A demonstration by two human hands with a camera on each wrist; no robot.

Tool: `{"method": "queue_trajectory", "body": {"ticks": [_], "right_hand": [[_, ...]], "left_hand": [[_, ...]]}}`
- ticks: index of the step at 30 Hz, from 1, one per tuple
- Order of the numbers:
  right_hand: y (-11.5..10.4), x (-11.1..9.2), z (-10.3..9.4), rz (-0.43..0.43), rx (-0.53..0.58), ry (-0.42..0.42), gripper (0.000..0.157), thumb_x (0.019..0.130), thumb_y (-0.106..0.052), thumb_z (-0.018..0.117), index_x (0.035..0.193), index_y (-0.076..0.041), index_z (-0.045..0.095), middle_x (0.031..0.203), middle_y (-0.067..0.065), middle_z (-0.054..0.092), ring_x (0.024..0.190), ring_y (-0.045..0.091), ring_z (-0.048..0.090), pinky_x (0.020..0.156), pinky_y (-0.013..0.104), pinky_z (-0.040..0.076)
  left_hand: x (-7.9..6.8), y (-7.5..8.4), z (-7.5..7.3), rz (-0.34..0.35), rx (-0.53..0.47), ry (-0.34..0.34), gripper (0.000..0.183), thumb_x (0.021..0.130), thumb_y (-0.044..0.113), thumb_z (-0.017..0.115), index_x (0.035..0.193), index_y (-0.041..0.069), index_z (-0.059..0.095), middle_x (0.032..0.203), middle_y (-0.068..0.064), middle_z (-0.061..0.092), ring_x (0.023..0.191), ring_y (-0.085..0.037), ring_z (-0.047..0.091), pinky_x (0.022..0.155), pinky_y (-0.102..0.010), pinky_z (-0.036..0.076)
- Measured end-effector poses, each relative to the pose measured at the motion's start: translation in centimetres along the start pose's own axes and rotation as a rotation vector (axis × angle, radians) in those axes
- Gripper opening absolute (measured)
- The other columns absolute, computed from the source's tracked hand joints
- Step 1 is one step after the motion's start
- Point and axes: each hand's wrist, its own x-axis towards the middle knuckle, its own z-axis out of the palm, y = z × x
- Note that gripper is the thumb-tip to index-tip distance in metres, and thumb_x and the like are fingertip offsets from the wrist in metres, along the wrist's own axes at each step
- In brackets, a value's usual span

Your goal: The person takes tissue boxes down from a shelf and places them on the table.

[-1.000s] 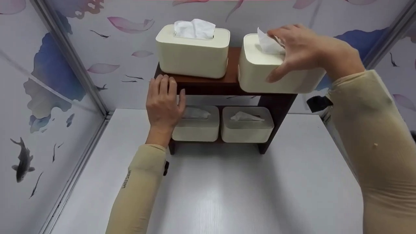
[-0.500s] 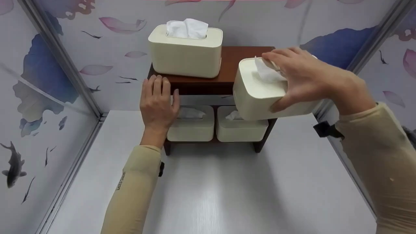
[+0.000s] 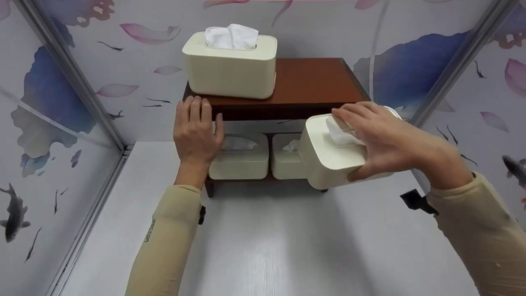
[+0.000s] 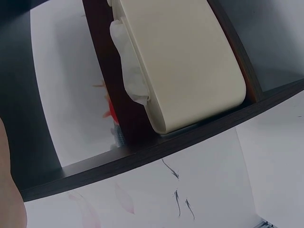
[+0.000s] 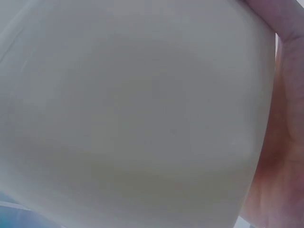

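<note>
**Right hand [image 3: 382,139] grips a box [image 3: 328,158] in front of the shelf [image 3: 312,82]**

The box lies between thumb and fingers: the fingers reach over its far long side, the thumb is against its near one, and the hand spans the top beside the tissue [image 3: 340,135]. It is held forward of the shelf's right end, lower than the top board, and in the head view partly covers the lower right box [image 3: 285,166]. Whether those two touch cannot be told.

Boxes number four: this one, an upper box [image 3: 230,74] on the left of the shelf's top, and two side by side below, the lower left box [image 3: 238,164] and its neighbour. Each has one tissue showing at its slot. There is one shelf, on a white table [image 3: 263,246].

The right hand's fingers are spread wide from the thumb, pinching the box across its width. The left hand [image 3: 197,139] has its fingers straight and close together, thumb apart, tips at the shelf's front left edge; how hard they press cannot be told.
</note>
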Motion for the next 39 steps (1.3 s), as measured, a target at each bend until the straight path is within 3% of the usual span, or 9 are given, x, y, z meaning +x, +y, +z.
{"method": "queue_trajectory", "body": {"ticks": [18, 27, 39], "right_hand": [[3.2, -3.8, 9.9, -0.017, 0.016, -0.019, 0.115, 0.045, -0.044, 0.091, 0.141, -0.003, 0.042, 0.135, 0.015, 0.05, 0.127, 0.034, 0.042, 0.105, 0.053, 0.038], [5.4, -5.4, 13.5, 0.024, 0.023, -0.039, 0.114, 0.045, -0.042, 0.092, 0.14, -0.005, 0.042, 0.134, 0.016, 0.05, 0.126, 0.037, 0.043, 0.105, 0.054, 0.039], [9.4, -7.7, 17.1, 0.166, 0.015, -0.157, 0.112, 0.053, -0.047, 0.089, 0.142, -0.001, 0.038, 0.138, 0.021, 0.048, 0.129, 0.042, 0.042, 0.106, 0.06, 0.038]], "left_hand": [[0.0, -0.1, 0.1, 0.005, -0.014, 0.017, 0.041, 0.097, 0.035, 0.049, 0.118, 0.001, 0.06, 0.121, -0.017, 0.063, 0.122, -0.032, 0.056, 0.115, -0.042, 0.038], [-0.1, -0.1, 0.0, 0.006, -0.005, 0.007, 0.042, 0.097, 0.035, 0.049, 0.119, 0.001, 0.059, 0.122, -0.017, 0.063, 0.123, -0.032, 0.055, 0.115, -0.043, 0.038], [-0.1, 0.0, 0.0, 0.008, 0.012, 0.005, 0.043, 0.098, 0.036, 0.045, 0.119, 0.002, 0.059, 0.123, -0.017, 0.062, 0.123, -0.032, 0.055, 0.116, -0.042, 0.038]]}}
